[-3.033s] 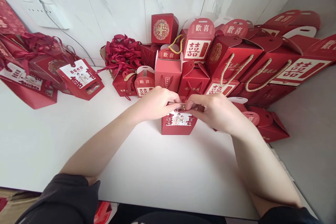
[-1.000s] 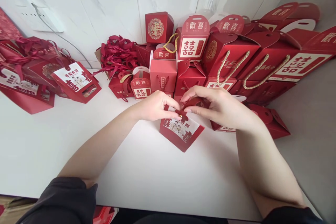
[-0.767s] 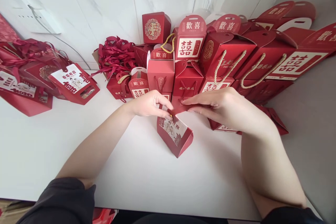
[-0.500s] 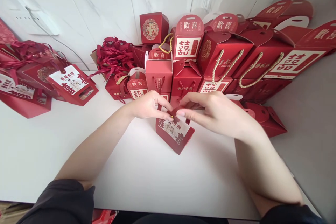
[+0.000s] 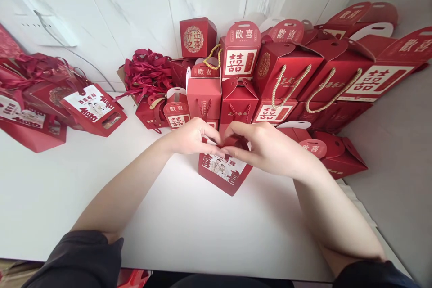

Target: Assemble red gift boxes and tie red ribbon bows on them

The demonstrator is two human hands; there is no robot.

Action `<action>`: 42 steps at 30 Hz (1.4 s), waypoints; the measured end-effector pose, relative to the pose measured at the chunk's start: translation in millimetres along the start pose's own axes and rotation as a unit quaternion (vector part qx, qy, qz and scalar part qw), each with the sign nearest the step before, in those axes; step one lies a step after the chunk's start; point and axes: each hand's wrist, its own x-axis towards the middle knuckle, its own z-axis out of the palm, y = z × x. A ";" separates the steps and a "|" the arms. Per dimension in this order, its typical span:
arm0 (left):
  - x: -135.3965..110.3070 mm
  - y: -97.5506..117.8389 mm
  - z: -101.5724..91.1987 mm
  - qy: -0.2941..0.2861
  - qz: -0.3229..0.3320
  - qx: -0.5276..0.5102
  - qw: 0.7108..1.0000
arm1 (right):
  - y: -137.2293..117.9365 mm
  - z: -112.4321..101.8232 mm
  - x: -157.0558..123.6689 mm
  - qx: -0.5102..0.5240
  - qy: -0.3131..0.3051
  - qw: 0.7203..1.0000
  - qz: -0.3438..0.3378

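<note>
Head view: one red box (image 5: pixel 223 173), set upright on a white table (image 5: pixel 189 229), a corner turned forward, with stacked boxes (image 5: pixel 239 103) behind. Its top is pinched between thumb and fingers by the left hand (image 5: pixel 192 136) and the right hand (image 5: pixel 266 147), thumb tips close together, contact partly hidden. Light, even pressure is advised, so that the top is not creased.

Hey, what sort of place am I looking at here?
Probably a work corner in a home or small shop; I can't tell which. Red gift boxes crowd the back of a white table, along with a pile of dark red ribbons.
</note>
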 end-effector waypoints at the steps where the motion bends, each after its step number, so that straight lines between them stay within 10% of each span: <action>1: -0.4 0.2 -1.0 -0.012 0.004 -0.008 1.000 | 0.7 -3.9 -1.9 0.014 -0.005 1.000 -0.005; 7: -1.1 -6.3 -5.9 -0.101 -0.019 -0.112 0.988 | 4.2 -17.2 -9.6 0.008 0.003 1.000 -0.021; 23: 3.9 -21.4 -8.4 -0.069 -0.021 -0.139 0.988 | 14.9 12.5 16.3 0.064 -0.066 0.978 -0.186; 32: -1.5 -11.7 -12.6 -0.088 -0.036 -0.133 0.987 | 21.5 -7.3 3.4 0.001 -0.066 0.996 -0.052; 42: 2.5 -9.7 -13.7 -0.049 0.010 -0.078 0.996 | 18.4 -7.6 8.8 0.217 -0.148 0.965 0.015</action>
